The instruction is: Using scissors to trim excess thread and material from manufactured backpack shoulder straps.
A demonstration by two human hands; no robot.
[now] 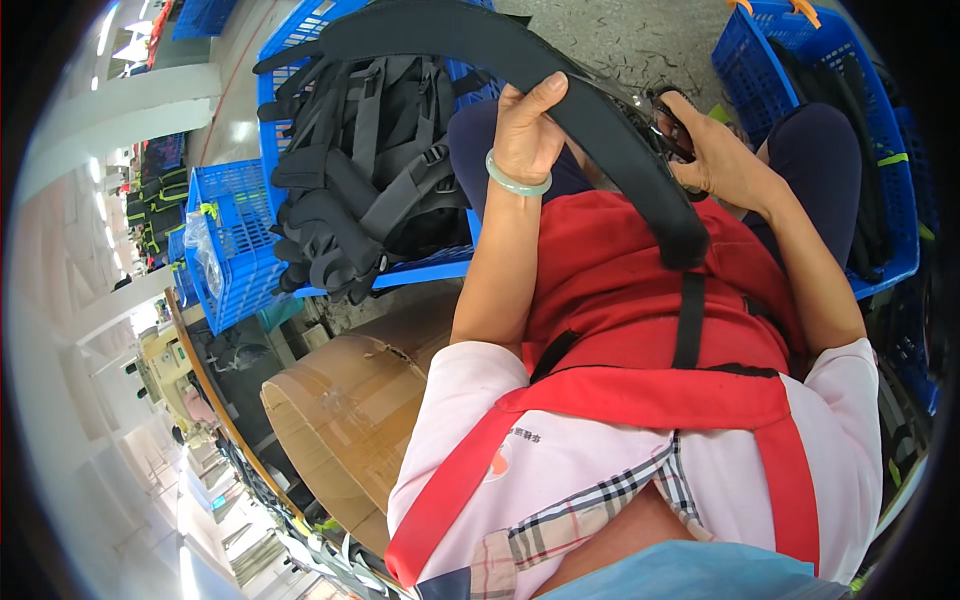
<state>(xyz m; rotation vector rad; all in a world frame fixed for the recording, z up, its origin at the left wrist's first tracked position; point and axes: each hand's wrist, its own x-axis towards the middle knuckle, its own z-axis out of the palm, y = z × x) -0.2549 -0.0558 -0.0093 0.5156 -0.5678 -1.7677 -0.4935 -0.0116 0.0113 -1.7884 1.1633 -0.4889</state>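
A long, curved black padded strap (625, 150) stretches over my lap, from above the crate on the left down to my red apron (640, 340). My left hand (528, 135), with a pale green bangle at its wrist, is closed on the strap's middle, thumb on top. On the strap's right side, my right hand (728, 155) has its fingers curled round dark-handled scissors (672, 128). Their metal part lies close along the strap's edge; whether the blades are apart cannot be made out. The strap's rounded near end hangs over the apron.
A large blue crate (400, 273) at the left is heaped with black padded straps (370, 150). Another blue crate (900, 255) with black pieces stands right of my knee. A smaller blue crate (235, 245) and a round cardboard drum (340, 400) are farther left.
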